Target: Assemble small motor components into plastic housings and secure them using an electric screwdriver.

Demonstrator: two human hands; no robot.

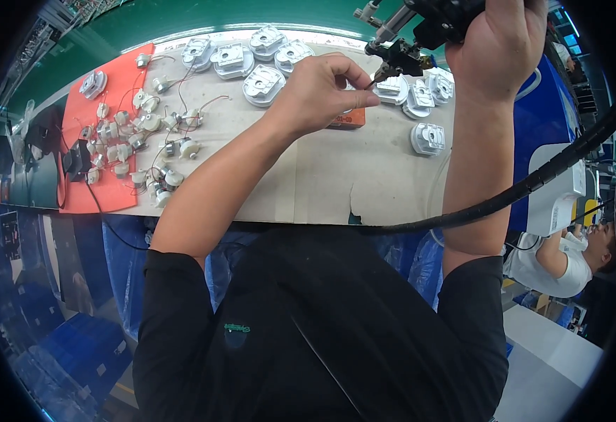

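Up at the top right, my right hand (501, 49) is closed round the black body of a power screwdriver (440, 27), part of which lies outside the picture. Its metal nose (391, 65) points down and left toward my left hand (322, 91). The thumb and forefinger of that hand are pinched together by the tip; whatever they hold is too small to name. Just below the left fingers sits an orange block (350, 119), partly covered by them. A white round plastic housing (391, 90) lies under the tool's nose.
More white housings (264, 84) stand along the table's far side, one (429, 138) nearer right. Small motors (151, 122) with wires lie at left, partly on an orange-red mat (75, 165). A black corrugated hose (519, 193) crosses my right forearm. Another person (561, 264) is at far right.
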